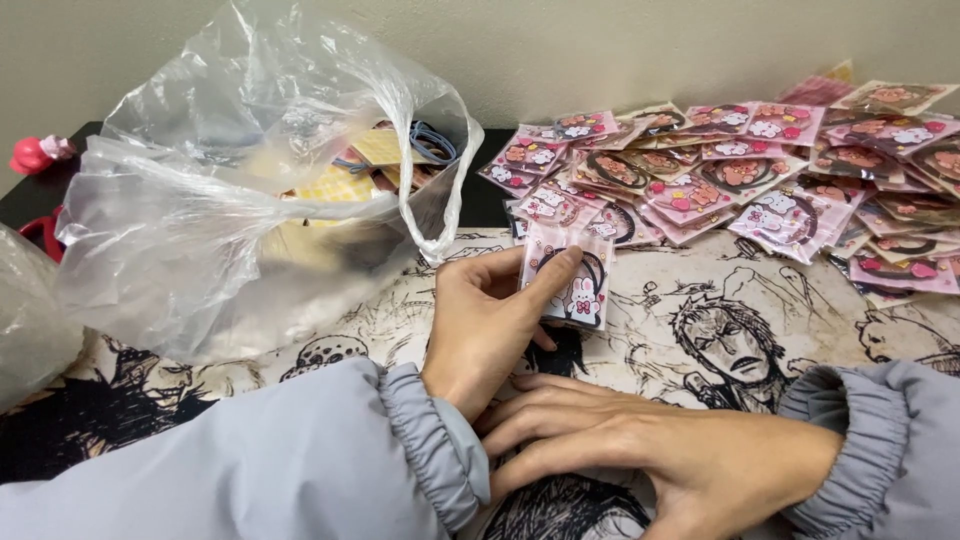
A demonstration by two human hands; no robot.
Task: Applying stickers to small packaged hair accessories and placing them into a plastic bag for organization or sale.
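Note:
My left hand (487, 325) holds a small pink packet (570, 275) with a hair tie and a white bunny charm, thumb pressed on its top edge. The packet stands near the front of a big pile of similar pink packets (760, 185) spread across the back right of the table. My right hand (640, 445) lies flat on the mat just below the left hand, fingers pointing left, holding nothing. Both arms wear grey sleeves with elastic cuffs.
A large clear plastic bag (230, 210) stands at the left, holding yellow cards and more items. A second clear bag (30, 320) is at the far left edge. A pink figure (38, 152) sits at back left. A black-and-white cartoon-printed mat (720, 310) covers the table.

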